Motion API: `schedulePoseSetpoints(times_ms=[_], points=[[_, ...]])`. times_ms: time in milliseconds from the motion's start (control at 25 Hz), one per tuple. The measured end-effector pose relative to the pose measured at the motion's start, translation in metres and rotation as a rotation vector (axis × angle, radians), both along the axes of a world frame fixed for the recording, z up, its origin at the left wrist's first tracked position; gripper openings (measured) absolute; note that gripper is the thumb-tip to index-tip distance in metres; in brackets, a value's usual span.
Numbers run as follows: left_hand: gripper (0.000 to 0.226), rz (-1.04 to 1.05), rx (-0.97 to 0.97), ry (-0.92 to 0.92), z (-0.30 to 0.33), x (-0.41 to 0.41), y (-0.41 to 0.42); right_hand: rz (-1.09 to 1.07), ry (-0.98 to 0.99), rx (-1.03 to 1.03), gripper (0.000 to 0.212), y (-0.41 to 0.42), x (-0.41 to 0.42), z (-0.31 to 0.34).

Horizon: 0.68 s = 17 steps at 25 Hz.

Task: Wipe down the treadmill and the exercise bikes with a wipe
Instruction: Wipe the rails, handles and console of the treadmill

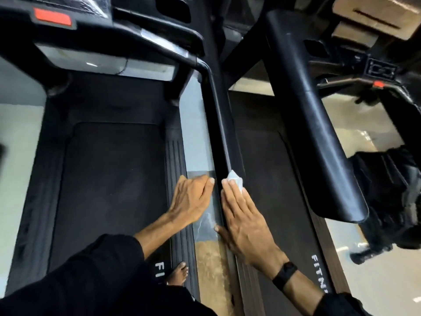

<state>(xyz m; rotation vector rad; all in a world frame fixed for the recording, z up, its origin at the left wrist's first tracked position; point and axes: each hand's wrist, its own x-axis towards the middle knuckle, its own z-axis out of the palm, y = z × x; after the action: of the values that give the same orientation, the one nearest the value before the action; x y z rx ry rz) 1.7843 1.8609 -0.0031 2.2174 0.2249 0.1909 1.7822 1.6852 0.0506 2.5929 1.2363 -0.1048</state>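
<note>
I stand on a treadmill (109, 179), looking down its wide, matte black belt, which runs away from me toward the console. A red tab (52, 17) sits on that console at the top left. The treadmill's right handrail (218, 124) is a smooth, glossy black bar; its long axis slants from near the console down toward me. My right hand (246, 224) lies flat along the near end of this rail, fingers straight and close together, pressing a small crumpled white wipe (234, 179) against it under the fingertips. A black band (284, 274) circles that wrist. My left hand (191, 199) hovers just beside the rail on its left, fingers relaxed and extended, holding nothing. Between the hands, a strip of pale grey and tan floor (205, 258) shows. My bare foot (177, 274) rests on the ribbed side rail. To the right stands a second treadmill (268, 179), its thick padded black handrail (319, 137) slanting the same way.
</note>
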Motion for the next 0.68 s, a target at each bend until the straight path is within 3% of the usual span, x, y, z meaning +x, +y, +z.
schedulePoseSetpoints(times_ms=[240,360,440,520,600,680], points=[[0.057,0.146,-0.060,0.016,-0.006,-0.023,0.005,0.124,-0.193,-0.451,0.080,0.050,0.033,-0.003],[0.050,0.215,-0.054,0.029,-0.009,-0.034,0.005,0.170,-0.412,-0.779,0.066,0.070,0.030,-0.019],[0.045,0.230,-0.053,0.038,-0.014,-0.042,0.008,0.261,-0.280,-0.910,0.062,0.055,0.012,-0.021],[0.043,0.262,-0.081,0.034,-0.018,-0.056,0.011,0.531,-0.039,-1.026,0.068,0.025,-0.015,-0.003],[0.044,0.261,-0.089,0.041,-0.015,-0.057,0.008,0.626,0.178,-0.911,0.067,0.006,-0.019,0.028],[0.042,0.298,-0.093,0.049,-0.016,-0.064,0.012,0.632,0.140,-0.786,0.063,0.016,0.003,0.029]])
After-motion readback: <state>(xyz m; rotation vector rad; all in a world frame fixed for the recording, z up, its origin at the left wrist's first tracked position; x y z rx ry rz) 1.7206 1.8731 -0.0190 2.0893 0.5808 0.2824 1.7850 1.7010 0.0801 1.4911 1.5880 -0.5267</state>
